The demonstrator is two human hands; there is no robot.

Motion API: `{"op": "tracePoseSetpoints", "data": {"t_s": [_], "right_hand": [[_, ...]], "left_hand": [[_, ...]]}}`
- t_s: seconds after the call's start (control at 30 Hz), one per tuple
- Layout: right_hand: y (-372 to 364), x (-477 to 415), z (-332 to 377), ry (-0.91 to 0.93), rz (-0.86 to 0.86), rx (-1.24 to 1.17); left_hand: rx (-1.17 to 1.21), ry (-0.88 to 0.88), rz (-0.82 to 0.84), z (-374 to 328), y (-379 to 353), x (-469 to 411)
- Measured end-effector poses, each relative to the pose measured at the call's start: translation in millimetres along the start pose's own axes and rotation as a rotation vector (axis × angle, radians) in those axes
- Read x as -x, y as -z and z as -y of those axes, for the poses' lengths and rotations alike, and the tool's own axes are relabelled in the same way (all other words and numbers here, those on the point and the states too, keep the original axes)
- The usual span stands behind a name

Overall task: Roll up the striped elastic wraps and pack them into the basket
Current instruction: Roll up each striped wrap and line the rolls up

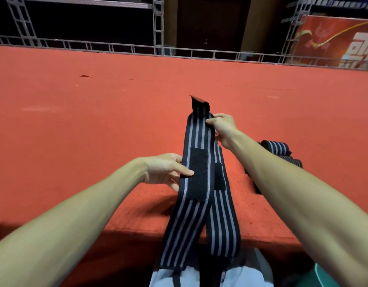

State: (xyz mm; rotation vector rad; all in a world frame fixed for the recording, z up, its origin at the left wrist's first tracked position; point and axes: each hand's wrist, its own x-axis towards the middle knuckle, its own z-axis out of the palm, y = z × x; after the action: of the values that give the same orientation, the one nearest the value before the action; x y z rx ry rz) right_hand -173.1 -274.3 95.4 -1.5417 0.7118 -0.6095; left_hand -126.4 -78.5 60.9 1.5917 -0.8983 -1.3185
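A long black elastic wrap with grey stripes [196, 133] is stretched out in front of me, folded so two lengths hang down over the red surface's front edge to my lap. My right hand [222, 129] pinches it near the far end, just below a black tab. My left hand [168, 170] pinches its left edge beside a black hook-and-loop patch [197, 172]. A second patch shows on the length behind. More striped wraps [277, 148] lie on the surface to the right, partly hidden by my right forearm. No basket is visible.
The red carpeted surface [96, 121] stretches wide to the left and far side. Metal truss frames [158, 25] and a red banner [334, 40] stand behind it. A green-edged object [317, 276] shows at the bottom right by my lap.
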Motion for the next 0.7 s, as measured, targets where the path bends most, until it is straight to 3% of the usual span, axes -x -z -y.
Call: {"op": "tracePoseSetpoints", "data": {"t_s": [0.13,0.37,0.57,0.7], "right_hand": [[-0.2,-13.8,-12.5,-0.001,0.003,0.02],[-9.7,-71.4,-42.7,0.002,-0.073,0.246],[-18.8,-121.2,-84.8,-0.049,-0.12,0.411],[-24.3,-140.2,-108.3,-0.113,-0.044,0.488]], "left_hand": [[-0.049,0.022,-0.175,21.1,8.0,-24.0],[-0.013,-0.122,-0.479,37.9,23.8,-82.9],[-0.371,-0.064,-0.672,60.0,45.8,-133.0],[-0.601,-0.096,-0.771,70.2,48.5,-148.5]]}}
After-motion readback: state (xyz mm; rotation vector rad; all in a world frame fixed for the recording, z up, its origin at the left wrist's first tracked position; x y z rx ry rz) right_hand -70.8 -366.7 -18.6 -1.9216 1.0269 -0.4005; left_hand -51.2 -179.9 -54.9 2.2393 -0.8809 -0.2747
